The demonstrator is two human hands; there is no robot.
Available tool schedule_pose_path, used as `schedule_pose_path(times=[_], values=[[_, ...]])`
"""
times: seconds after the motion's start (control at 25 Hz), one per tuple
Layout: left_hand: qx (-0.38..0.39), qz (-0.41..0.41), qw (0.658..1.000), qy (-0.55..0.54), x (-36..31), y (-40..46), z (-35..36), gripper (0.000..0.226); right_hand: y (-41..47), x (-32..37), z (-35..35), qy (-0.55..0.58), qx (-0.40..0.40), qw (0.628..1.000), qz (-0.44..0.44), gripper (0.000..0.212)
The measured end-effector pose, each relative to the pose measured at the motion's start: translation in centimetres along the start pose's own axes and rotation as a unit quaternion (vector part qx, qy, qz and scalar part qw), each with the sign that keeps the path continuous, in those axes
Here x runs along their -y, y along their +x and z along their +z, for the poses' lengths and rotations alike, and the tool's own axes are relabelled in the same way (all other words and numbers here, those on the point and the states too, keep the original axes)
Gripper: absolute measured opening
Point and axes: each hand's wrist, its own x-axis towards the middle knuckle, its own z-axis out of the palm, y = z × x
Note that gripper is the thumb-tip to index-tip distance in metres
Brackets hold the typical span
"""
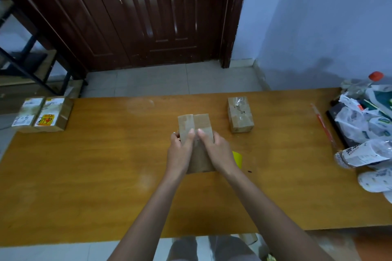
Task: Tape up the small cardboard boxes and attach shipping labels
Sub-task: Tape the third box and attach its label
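A small brown cardboard box (196, 125) stands at the middle of the wooden table (106, 176), its two top flaps meeting in a seam. My left hand (180, 152) grips its left side and my right hand (216, 150) grips its right side, both thumbs pressing on the top by the seam. A taped box (240, 114) with clear tape over it sits to the right, apart from my hands. Two labelled boxes (44, 114) lie side by side at the table's far left corner.
A yellow object (237, 159) peeks out behind my right wrist. Plastic bags, bottles and wrappers (364, 131) pile up at the table's right end, with a red stick (322, 125) beside them. A dark wooden door (137, 12) stands beyond the table.
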Motion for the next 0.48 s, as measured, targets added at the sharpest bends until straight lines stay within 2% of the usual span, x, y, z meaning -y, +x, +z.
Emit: schedule_pose_path(times=[0.2,0.4,0.48], values=[[-0.047,0.058,0.995,0.068,0.5,-1.0,-0.5,0.037,-1.0,0.3,1.3,-0.083,-0.059,0.994,-0.026,0.043],[-0.058,0.082,0.989,0.106,0.7,-1.6,-0.9,0.033,-2.0,0.1,1.8,-0.099,-0.092,0.99,-0.036,0.05],[-0.037,0.064,0.993,0.087,0.8,-1.6,-1.1,0.042,-2.3,0.1,1.9,-0.089,-0.092,0.991,-0.028,0.051]])
